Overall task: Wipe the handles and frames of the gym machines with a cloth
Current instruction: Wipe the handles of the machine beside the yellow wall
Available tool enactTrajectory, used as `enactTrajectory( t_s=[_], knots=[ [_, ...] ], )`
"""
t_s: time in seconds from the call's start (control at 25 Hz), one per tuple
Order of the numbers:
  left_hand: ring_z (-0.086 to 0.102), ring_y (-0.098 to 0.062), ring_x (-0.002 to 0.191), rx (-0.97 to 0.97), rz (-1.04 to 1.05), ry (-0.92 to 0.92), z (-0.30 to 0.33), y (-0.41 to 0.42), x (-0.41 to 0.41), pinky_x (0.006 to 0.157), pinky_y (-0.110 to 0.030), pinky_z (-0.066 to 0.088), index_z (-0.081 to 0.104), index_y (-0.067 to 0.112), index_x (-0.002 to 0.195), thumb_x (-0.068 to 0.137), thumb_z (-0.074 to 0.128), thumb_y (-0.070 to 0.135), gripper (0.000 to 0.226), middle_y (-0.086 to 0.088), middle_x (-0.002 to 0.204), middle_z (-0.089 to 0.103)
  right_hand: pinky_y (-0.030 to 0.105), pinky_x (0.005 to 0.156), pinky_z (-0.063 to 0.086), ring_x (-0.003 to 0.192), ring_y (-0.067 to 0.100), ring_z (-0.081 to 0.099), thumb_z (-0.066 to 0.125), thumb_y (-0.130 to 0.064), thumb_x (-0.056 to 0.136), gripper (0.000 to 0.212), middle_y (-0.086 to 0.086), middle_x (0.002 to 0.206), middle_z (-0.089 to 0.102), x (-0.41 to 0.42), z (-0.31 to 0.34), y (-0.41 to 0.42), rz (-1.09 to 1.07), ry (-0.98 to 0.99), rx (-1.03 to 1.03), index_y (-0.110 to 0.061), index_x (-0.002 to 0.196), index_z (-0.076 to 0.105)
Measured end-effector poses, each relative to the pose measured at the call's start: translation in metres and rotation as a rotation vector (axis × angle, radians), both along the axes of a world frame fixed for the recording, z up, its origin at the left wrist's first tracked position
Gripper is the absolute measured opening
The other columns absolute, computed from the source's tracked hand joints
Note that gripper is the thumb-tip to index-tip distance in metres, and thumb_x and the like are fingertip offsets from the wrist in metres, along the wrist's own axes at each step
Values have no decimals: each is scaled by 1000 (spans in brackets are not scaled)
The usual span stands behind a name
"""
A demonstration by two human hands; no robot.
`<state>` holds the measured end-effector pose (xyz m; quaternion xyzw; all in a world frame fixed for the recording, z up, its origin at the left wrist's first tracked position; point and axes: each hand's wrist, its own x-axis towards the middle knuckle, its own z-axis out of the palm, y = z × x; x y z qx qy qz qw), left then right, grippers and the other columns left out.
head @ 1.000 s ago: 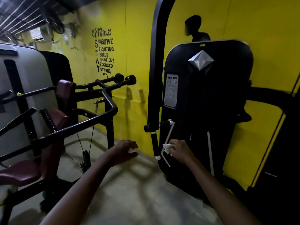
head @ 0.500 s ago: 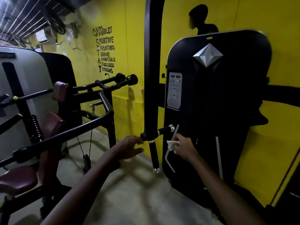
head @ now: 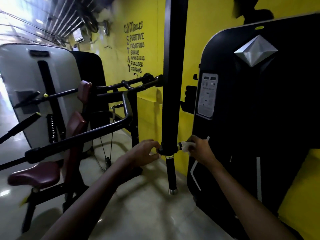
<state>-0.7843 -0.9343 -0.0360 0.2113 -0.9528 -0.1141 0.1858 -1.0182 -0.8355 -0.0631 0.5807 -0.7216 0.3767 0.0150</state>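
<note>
A black vertical arm (head: pixel 173 87) of a gym machine hangs in front of me, with a short cross handle (head: pixel 180 146) near its lower end and a grip (head: pixel 170 174) below that. My right hand (head: pixel 199 149) holds a white cloth (head: pixel 186 147) wrapped against the right stub of the cross handle. My left hand (head: pixel 147 153) grips the left end of the same cross handle (head: pixel 160 150) with curled fingers. The machine's black weight-stack cover (head: pixel 251 110) stands just behind my right hand.
To the left stands another machine with a black frame bar (head: pixel 86 135), maroon seat (head: pixel 36 174) and pads, and a grey cover (head: pixel 26 87). A yellow wall (head: pixel 147 110) with painted words closes the back. Pale floor (head: pixel 138 205) lies between the machines.
I have come closer to the hanging arm. My left hand reached and took the left end of the cross handle. My right hand brought the cloth up from the cover's edge onto the handle's right stub.
</note>
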Motion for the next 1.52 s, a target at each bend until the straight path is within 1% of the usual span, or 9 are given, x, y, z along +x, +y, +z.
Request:
enactTrajectory(
  t_s=[0.28, 0.44, 0.56, 0.68, 0.84, 0.96, 1.08, 1.28, 1.52],
  knots=[
    [52, -16, 108, -99, 109, 301, 0, -6, -51, 91, -31, 49, 55, 12, 125, 89, 63, 25, 38, -5, 119, 50, 42, 58, 48, 71, 31, 64, 56, -6, 84, 16, 19, 81, 67, -66, 16, -49, 118, 22, -1, -7, 99, 61],
    [36, -26, 131, -379, 246, 492, 16, -1, -73, 104, -33, 41, 40, 15, 141, 86, 62, 34, 62, -11, 147, 25, 35, 55, 44, 75, 32, 63, 58, -19, 86, 14, 14, 83, 68, -72, 13, -57, 120, 172, -4, -14, 98, 63],
    [7, -29, 147, -547, 309, 400, 29, -4, -91, 118, -39, 22, 21, 11, 150, 85, 67, 29, 82, -12, 158, 1, 37, 61, 44, 83, 34, 60, 55, -16, 88, 13, 13, 90, 62, -60, -1, -61, 143, 359, 13, -11, 98, 61],
    [-5, -30, 148, -665, 384, 248, 26, -8, -94, 120, -49, 11, 10, 10, 152, 88, 62, 35, 86, -11, 160, -6, 38, 72, 45, 99, 29, 58, 50, -12, 89, 21, 6, 104, 58, -43, -16, -57, 178, 497, 50, -16, 106, 60],
    [-3, -29, 148, -788, 467, 113, 21, -13, -95, 118, -53, 12, 5, 8, 152, 92, 45, 47, 82, -13, 159, -8, 28, 64, 25, 103, 22, 58, 52, -12, 88, 25, 2, 109, 64, -48, -21, -49, 250, 631, -43, -16, 110, 62],
    [-2, -29, 148, -827, 463, 107, 21, -16, -95, 119, -50, 12, 5, 7, 152, 93, 43, 48, 81, -14, 159, -7, 21, 53, 38, 85, 18, 67, 66, -9, 66, 30, -1, 93, 71, -58, -23, -50, 323, 689, -123, -18, 94, 71],
    [-2, -29, 148, -846, 457, 114, 20, -18, -95, 120, -49, 11, 4, 7, 152, 93, 43, 48, 81, -15, 158, -7, 15, 51, 42, 76, 12, 68, 53, -17, 69, 26, -7, 84, 72, -58, -22, -48, 366, 722, -104, -21, 84, 74],
    [1, -29, 148, -874, 463, 98, 22, -18, -94, 118, -51, 15, 5, 8, 152, 94, 41, 50, 80, -14, 158, -4, 23, 56, 51, 77, 19, 69, 67, -13, 63, 33, 1, 88, 73, -72, -24, -58, 447, 753, -74, -15, 95, 74],
    [0, -28, 148, -894, 502, 56, 25, -12, -93, 117, -52, 19, 4, 10, 152, 93, 43, 49, 81, -15, 159, 0, 26, 46, 47, 74, 25, 65, 66, -7, 70, 35, 4, 88, 72, -102, -19, -54, 440, 765, -75, -10, 104, 72]
  ],
)
